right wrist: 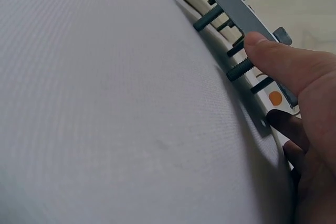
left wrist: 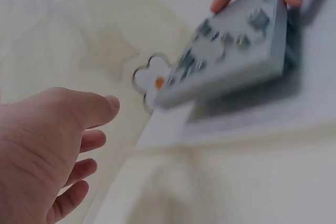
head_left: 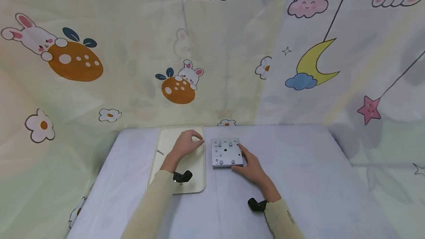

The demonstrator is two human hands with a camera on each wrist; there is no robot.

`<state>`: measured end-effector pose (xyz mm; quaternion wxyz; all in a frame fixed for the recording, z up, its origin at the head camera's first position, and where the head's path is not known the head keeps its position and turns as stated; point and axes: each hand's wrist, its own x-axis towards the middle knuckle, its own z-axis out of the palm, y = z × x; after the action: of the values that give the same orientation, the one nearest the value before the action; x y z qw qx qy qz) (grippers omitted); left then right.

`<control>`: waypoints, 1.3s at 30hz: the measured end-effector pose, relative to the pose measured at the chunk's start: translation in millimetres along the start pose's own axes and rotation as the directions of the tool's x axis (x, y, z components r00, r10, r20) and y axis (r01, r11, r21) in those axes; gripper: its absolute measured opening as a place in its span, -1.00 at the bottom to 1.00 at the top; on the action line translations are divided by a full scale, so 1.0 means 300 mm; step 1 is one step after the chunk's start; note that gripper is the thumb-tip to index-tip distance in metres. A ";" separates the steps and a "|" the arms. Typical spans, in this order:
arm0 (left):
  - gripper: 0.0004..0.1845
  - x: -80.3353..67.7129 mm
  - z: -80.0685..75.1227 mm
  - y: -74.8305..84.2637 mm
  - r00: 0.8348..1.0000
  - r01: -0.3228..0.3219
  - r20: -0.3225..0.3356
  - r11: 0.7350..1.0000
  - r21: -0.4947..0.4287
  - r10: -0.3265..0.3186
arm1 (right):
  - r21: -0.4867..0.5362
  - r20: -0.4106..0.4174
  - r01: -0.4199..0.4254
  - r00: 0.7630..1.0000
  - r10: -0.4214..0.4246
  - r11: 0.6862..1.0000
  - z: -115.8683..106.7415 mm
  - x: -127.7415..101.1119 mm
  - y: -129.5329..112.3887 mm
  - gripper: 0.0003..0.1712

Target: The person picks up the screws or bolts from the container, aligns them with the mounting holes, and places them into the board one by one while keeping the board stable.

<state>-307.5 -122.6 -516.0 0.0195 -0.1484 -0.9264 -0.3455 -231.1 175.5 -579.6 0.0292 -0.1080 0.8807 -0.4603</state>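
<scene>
A silver metal plate [head_left: 225,153], with several holes and bolts set in it, is above the white cloth right of the tray. My right hand [head_left: 251,165] grips its right side, the thumb at the near edge. In the right wrist view, threaded bolt shanks [right wrist: 240,70] stick out below the plate. My left hand [head_left: 187,144] hovers over the cream tray [head_left: 200,180], just left of the plate. Its thumb and fingers are loosely bent in the left wrist view, with nothing visible between them. A small screw [head_left: 160,152] lies in the tray, left of that hand.
White cloth [head_left: 299,180] covers the table. Another small piece [head_left: 181,184] shows in the tray's near part, beside the left wrist. A printed curtain [head_left: 225,65] hangs behind the table's far edge.
</scene>
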 end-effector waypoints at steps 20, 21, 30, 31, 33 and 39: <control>-0.83 -0.350 -0.340 -0.276 0.971 0.230 -0.078 0.970 0.074 -0.224 | -0.018 0.016 -0.034 0.999 0.034 0.999 -0.003 0.010 -0.009 0.19; -0.82 -0.368 -0.335 -0.264 0.966 0.248 -0.086 0.966 0.067 -0.242 | -0.015 0.014 -0.029 0.999 0.029 0.999 -0.003 0.010 -0.011 0.19; -0.85 -0.516 -0.235 -0.123 0.932 0.284 -0.239 0.959 0.020 -0.271 | 0.001 0.009 -0.008 1.000 0.008 1.000 -0.008 0.016 -0.007 0.18; -0.85 -0.527 -0.222 -0.110 0.928 0.286 -0.258 0.958 0.024 -0.271 | 0.005 0.006 -0.009 1.000 0.009 1.000 -0.009 0.016 -0.007 0.18; -0.87 -0.547 -0.192 -0.093 0.917 0.294 -0.295 0.955 0.047 -0.268 | 0.008 0.009 -0.012 1.000 0.012 1.000 -0.007 0.017 -0.008 0.18; -0.87 -0.596 -0.091 -0.062 0.904 0.319 -0.322 0.945 0.067 -0.282 | -0.003 0.017 -0.008 1.000 0.008 1.000 0.002 0.014 -0.012 0.18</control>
<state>-143.9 -200.4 -532.0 0.1191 0.0534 -0.9424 -0.3079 -234.6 172.2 -576.9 0.0385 -0.1082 0.8814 -0.4582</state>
